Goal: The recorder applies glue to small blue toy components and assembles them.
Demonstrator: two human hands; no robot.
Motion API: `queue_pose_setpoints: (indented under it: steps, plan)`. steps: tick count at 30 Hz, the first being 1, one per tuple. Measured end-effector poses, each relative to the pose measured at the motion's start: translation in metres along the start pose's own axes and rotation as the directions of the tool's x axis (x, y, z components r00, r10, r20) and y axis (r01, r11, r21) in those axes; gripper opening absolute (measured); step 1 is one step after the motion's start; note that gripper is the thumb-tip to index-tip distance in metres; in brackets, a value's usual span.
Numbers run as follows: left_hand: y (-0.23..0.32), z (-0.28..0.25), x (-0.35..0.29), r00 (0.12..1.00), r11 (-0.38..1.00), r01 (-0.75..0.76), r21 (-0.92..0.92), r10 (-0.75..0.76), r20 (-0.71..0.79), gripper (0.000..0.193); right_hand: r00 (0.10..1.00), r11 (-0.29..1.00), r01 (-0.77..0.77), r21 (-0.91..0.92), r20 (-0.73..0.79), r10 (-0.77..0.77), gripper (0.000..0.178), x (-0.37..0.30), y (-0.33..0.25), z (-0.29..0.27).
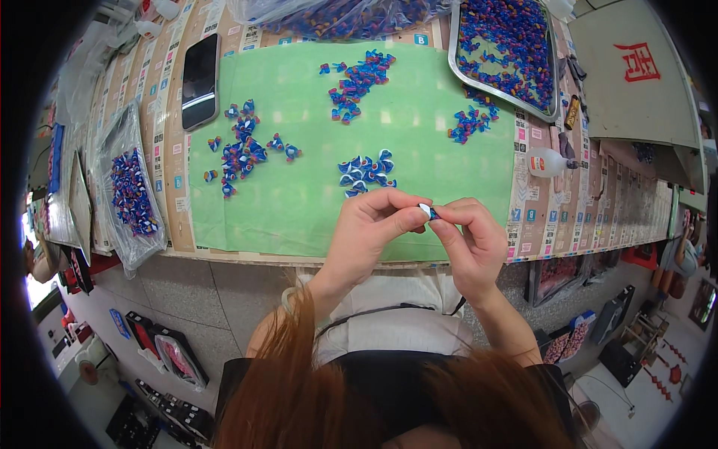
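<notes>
In front of me, at the near edge of a green cloth [299, 217], my left hand [372, 228] and my right hand [474, 243] meet. Thumbs and forefingers of both pinch one small blue-and-white plastic piece [428, 212]; its exact kind is too small to tell. Just beyond my left hand lies a small cluster of blue pieces with white parts [366, 172]. More such pieces [243, 150] are scattered to the left. Farther off sits a pile of blue pieces with red and orange ends [359, 82], and another small pile [473, 123] is on the right.
A metal tray [555, 105] full of blue pieces stands at the far right, near a white bottle [546, 162]. At the back lies a large plastic bag [344, 19] of pieces. A phone [200, 82] and a plastic-wrapped tray [134, 194] are on the left.
</notes>
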State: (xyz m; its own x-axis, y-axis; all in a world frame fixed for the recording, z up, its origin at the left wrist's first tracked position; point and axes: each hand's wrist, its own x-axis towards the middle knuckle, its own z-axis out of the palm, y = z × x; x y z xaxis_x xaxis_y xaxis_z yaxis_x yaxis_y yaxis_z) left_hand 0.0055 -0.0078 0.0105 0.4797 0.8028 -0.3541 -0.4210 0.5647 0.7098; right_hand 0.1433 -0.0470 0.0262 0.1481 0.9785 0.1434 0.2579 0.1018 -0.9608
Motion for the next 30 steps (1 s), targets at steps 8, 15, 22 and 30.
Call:
queue_pose_setpoints:
  steps: [8, 15, 22, 30]
  plan:
    - [0.001, -0.001, 0.000, 1.000, 1.000, 0.013, -0.008, -0.013, 0.018, 0.010, 0.999, 0.998, 0.050, -0.042, 0.012, -0.050, 0.008, 0.000, -0.002, -0.001]
    - [-0.003, -0.001, 0.003, 0.999, 0.998, 0.032, -0.054, -0.030, 0.046, 0.011, 1.000, 1.000, 0.021, 0.018, -0.014, -0.021, 0.012, -0.001, 0.002, -0.003]
    - [0.003, -0.001, 0.004, 0.979, 0.902, 0.203, -0.381, -0.179, 0.099, 0.014, 0.648, 0.972, 0.049, -0.231, -0.733, -0.207, 0.039, 0.008, 0.041, -0.065]
    - [0.002, -0.008, 0.005, 0.952, 0.765, 0.306, -0.566, -0.241, 0.189, 0.015, 0.807, 0.989, -0.146, 0.014, -0.576, 0.127, 0.040, 0.023, 0.093, -0.103]
